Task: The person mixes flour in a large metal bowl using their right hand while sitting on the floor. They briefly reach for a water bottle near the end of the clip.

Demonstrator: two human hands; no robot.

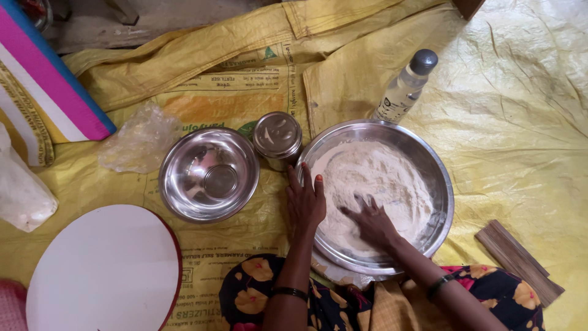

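Note:
A wide steel bowl sits on a yellow woven sheet and holds a bed of pale flour. My right hand lies inside it, fingers spread and pressed into the flour near the front. Flat against the bowl's left rim rests my left hand, fingers together and pointing away from me, steadying the bowl. Both wrists carry dark bangles.
An empty smaller steel bowl and a lidded steel tin stand to the left. A clear bottle lies behind. A round white board, crumpled plastic, a white bag and a wooden piece surround them.

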